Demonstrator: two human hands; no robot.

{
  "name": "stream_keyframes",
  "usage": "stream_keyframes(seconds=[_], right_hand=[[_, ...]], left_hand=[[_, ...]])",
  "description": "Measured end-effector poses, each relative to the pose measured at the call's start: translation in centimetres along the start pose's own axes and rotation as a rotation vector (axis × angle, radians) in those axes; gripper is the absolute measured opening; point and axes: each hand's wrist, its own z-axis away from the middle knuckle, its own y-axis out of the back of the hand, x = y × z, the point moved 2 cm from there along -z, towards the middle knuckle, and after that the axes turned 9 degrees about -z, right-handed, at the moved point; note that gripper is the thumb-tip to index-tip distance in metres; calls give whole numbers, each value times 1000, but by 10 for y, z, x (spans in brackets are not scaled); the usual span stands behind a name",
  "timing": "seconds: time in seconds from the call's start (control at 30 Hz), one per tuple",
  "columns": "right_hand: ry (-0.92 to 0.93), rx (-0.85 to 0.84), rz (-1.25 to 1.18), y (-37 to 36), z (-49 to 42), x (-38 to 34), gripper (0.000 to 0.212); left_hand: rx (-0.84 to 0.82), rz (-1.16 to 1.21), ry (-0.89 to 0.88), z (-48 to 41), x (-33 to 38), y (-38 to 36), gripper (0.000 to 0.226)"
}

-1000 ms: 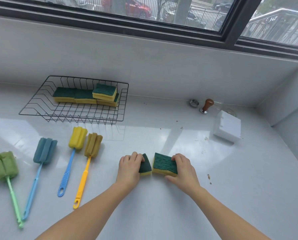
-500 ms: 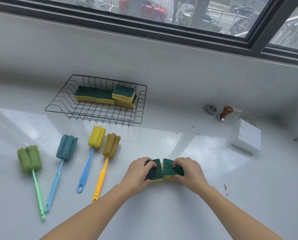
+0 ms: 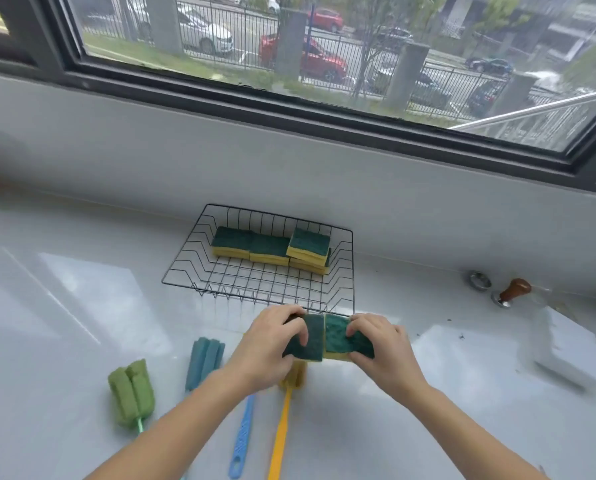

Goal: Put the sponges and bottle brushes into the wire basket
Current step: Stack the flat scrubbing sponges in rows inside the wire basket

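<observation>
Your left hand (image 3: 272, 344) grips one sponge (image 3: 307, 337); your right hand (image 3: 379, 351) grips a second sponge (image 3: 341, 337); both touch edge to edge, raised before the wire basket (image 3: 185, 268) near the bench's (image 3: 81, 306) rear edge.

Soft daylight is admitted through the window (image 3: 324, 53), pale glare patches are cast on the glossy countertop (image 3: 92, 299), edges are bowed by wide-angle distortion, and slight motion blur is seen throughout.

Left hand (image 3: 272, 344): gripped one green-topped sponge (image 3: 307, 337), raised off the counter (image 3: 81, 323).
Right hand (image 3: 383, 355): gripped a second sponge (image 3: 341, 336), touching the first.
Wire basket (image 3: 185, 268): held four sponges, one stacked.
Bottle brushes: green (image 3: 132, 393), blue (image 3: 204, 358) beside the left forearm.
</observation>
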Motion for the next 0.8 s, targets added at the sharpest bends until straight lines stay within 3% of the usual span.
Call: stream_keyframes(seconds=[0.07, 0.2, 0.4, 0.8], right_hand=[[16, 2, 7, -32, -61, -32, 32], [51, 0, -19, -33, -85, -53, 29], [8, 49, -30, -69, -173, -87, 31], [-104, 143, -19, -114, -289, -59, 32]], left_hand=[[-30, 40, 3, -11, -77, 26, 29], [-44, -3, -23, -18, -96, 48, 29], [-42, -3, 18, -66, -187, 84, 31], [-60, 67, 54, -162, -276, 47, 37]])
